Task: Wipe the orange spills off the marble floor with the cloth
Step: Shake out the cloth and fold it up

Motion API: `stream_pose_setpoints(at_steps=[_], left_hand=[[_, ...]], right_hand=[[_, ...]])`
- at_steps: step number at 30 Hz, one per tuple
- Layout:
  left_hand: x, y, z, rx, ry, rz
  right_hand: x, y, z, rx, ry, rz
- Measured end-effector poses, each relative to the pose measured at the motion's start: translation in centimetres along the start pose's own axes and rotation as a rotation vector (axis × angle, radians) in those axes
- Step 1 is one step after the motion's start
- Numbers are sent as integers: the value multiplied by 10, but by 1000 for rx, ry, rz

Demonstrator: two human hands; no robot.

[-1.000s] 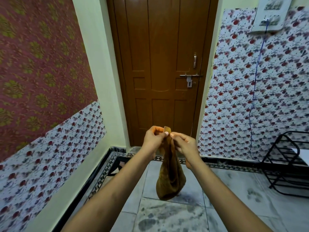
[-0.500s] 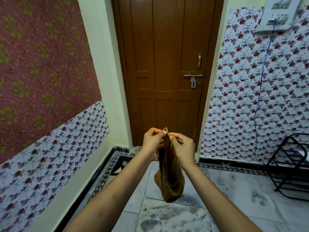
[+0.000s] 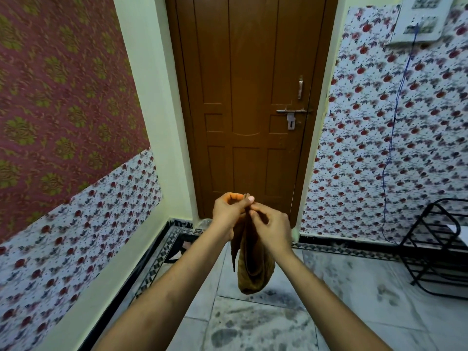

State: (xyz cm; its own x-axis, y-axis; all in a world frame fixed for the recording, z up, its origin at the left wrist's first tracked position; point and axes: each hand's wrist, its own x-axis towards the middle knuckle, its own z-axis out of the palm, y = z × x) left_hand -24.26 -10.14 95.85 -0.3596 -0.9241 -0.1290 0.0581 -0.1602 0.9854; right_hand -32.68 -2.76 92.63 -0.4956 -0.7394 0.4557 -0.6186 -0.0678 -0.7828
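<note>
Cloth (image 3: 254, 271): brown, limp, light; we see it hanging above marble floor (image 3: 354, 287), before door (image 3: 250, 97).
Hands: left hand (image 3: 229, 211), right hand (image 3: 271, 228) pinching its top edge.
Grip: we'd bunch it, likely soft.

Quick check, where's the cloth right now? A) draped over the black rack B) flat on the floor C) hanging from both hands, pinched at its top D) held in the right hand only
C: the brown cloth hangs in the air above the marble floor, its top edge pinched by the left hand and the right hand.
</note>
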Motion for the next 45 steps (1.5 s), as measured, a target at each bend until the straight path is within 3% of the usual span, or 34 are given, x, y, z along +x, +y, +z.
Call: stream_pose_setpoints(at_steps=[5,11,17,25,31,36,42,45], left_hand=[[10,8,-3,7,121,-3],[10,43,-8,79,90,182],[22,61,-26,18,206,120],[23,92,-49,-81,280,197],[16,94,-45,45,232,248],[8,96,-50,104,215,305],[1,89,-54,125,253,362],[-3,89,-53,125,244,390]], right_hand=[[-4,2,12,65,-25,34],[-12,21,17,12,-20,170],[-8,31,10,-90,-71,193],[-31,71,2,-218,-32,309],[-19,33,25,-114,-181,91],[-17,12,46,-57,-240,125],[-27,2,49,-66,-151,210],[-30,0,50,-64,-212,256]])
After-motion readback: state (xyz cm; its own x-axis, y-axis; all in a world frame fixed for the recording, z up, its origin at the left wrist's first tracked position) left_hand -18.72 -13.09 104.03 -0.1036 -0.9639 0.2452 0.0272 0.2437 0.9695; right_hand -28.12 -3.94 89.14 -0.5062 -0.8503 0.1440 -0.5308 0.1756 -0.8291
